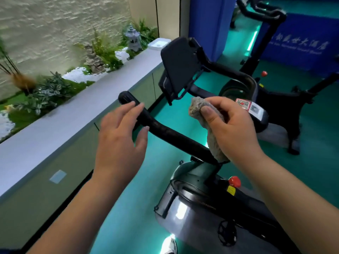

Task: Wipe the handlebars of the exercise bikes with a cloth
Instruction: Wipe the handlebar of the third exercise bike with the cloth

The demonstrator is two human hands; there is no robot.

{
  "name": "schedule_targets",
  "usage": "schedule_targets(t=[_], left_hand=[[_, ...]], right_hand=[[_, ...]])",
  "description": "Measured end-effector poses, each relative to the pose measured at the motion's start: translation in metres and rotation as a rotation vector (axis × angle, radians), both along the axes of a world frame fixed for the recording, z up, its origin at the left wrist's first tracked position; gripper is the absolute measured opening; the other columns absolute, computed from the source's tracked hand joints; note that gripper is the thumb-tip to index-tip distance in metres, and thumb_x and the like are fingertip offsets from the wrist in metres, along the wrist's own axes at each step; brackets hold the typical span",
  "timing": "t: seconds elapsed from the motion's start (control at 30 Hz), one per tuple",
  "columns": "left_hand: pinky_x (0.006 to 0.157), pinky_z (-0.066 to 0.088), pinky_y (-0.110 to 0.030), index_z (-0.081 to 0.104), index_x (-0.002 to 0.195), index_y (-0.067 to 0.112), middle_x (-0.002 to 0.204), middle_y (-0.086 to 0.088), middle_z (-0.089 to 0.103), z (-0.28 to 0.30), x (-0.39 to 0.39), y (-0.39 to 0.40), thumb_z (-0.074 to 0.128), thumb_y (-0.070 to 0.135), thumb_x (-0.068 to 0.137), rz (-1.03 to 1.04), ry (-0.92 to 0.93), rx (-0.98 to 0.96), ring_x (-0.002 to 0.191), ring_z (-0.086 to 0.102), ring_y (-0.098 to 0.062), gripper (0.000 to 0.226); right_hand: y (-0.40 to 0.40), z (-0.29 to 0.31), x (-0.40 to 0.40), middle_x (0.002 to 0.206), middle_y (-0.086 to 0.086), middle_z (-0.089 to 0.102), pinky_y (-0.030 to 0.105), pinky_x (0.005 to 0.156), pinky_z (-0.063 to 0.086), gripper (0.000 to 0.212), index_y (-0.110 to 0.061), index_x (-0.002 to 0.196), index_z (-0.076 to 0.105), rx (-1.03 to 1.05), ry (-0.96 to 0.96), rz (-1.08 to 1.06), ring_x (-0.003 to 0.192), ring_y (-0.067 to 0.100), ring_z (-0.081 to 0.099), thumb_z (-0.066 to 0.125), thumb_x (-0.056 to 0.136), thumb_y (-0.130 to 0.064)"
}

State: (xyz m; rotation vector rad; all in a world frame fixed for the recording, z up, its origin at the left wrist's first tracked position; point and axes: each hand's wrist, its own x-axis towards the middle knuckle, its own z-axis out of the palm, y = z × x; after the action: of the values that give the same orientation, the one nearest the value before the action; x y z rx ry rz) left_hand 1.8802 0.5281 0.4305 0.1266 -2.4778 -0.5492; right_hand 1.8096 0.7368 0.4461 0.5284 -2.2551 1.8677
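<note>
Right hand [233, 129]: clasps a beige cloth [207, 123], thumb on top, cloth draped down against the near black handlebar [165, 129]. Left hand [119, 142]: fingers spread, empty, over the bar's left grip. Black console [180, 66] behind. Second exercise bike [262, 13] beyond, on green floor [311, 143].

cloth [211, 123]: coarse, nubby grey-beige textile
handlebar [165, 129]: black, matt, rubbery grip
flywheel housing [185, 213]: glossy grey plastic
ledge [73, 116]: smooth, matt grey
</note>
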Motion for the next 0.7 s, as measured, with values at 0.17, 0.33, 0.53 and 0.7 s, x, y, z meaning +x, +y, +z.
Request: schedule_targets(t=[0.17,0.33,0.53,0.7], left_hand=[[0.102,0.024,-0.025,0.047,0.138,0.026,0.136,0.005,0.05,0.017,-0.029,-0.054,0.055,0.017,0.091,0.061,-0.078,0.101,0.125,0.036,-0.012,0.048],[0.088,0.034,-0.028,0.062,0.122,0.027,0.117,0.009,0.063,0.021,-0.048,-0.078,0.054,0.005,0.087,0.016,-0.074,0.073,0.111,0.048,-0.014,0.042],[0.079,0.029,0.004,0.07,0.106,0.033,0.084,0.05,0.045,0.026,-0.053,-0.084,0.05,0.008,0.075,-0.069,0.018,0.146,0.086,0.042,0.015,0.044],[0.082,0.027,0.005,0.069,0.113,0.027,0.098,0.041,0.042,0.022,-0.052,-0.084,0.058,-0.007,0.078,-0.029,-0.038,0.147,0.095,0.044,0.004,0.05]], right_hand=[[-0.049,0.011,-0.026,0.092,-0.016,0.066,0.006,0.073,0.043,0.015,-0.026,0.099,0.066,0.059,0.064,0.063,0.087,-0.004,0.061,0.068,0.086,-0.019],[-0.108,0.025,-0.042,0.097,-0.003,0.066,0.026,0.083,0.052,0.024,-0.013,0.104,0.068,0.193,0.31,0.1,0.091,0.008,0.063,0.074,0.082,-0.019],[-0.139,0.012,-0.042,0.085,0.004,0.063,0.035,0.073,0.05,0.015,-0.007,0.089,0.068,0.273,0.325,0.128,0.079,0.016,0.059,0.077,0.079,-0.013],[-0.114,-0.011,-0.03,0.082,0.002,0.063,0.034,0.068,0.05,0.011,-0.007,0.084,0.07,0.358,0.354,0.125,0.076,0.017,0.061,0.076,0.075,-0.004]])
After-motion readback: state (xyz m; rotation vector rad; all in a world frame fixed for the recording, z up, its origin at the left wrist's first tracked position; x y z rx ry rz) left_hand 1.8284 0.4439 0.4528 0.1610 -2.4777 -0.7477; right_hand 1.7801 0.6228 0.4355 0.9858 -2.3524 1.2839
